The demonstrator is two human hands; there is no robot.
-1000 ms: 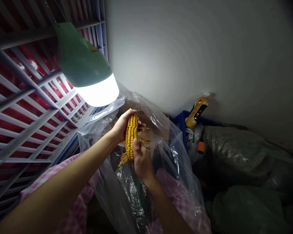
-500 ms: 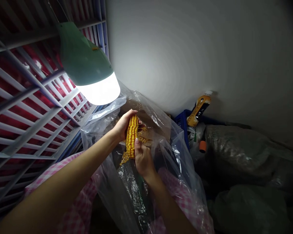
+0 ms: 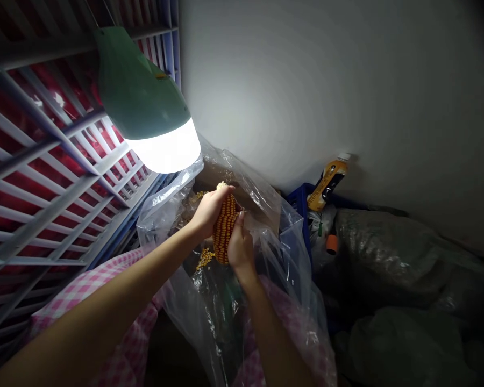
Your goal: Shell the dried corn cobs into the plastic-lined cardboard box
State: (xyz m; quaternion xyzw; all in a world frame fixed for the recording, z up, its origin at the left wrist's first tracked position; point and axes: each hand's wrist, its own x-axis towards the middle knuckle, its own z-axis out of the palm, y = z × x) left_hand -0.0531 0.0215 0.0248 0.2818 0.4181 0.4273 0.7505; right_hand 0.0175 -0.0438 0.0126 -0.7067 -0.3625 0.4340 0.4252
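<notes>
An ear of corn (image 3: 225,231) with orange-yellow kernels stands nearly upright between my hands, its pale tip showing at the top. My left hand (image 3: 208,212) is wrapped round its upper left side. My right hand (image 3: 241,246) grips the right side, thumb pointing up along the kernels. Below and around the ear spreads a clear plastic bag (image 3: 294,269), lying open over my lap. Loose corn kernels (image 3: 205,259) rest in the bag just left of the ear's lower end. The fingers behind the ear are mostly hidden.
A lit green lamp (image 3: 145,97) hangs close on the upper left, before a plastic crate wall (image 3: 64,140). At the right, a yellow bottle (image 3: 328,183) leans in a blue basket (image 3: 304,196) beside stuffed sacks (image 3: 403,258). A pale wall (image 3: 306,80) rises behind.
The ear has turned in my hands; a darker side with its pale tip now shows. Both hands have shifted slightly to the right, still holding it.
</notes>
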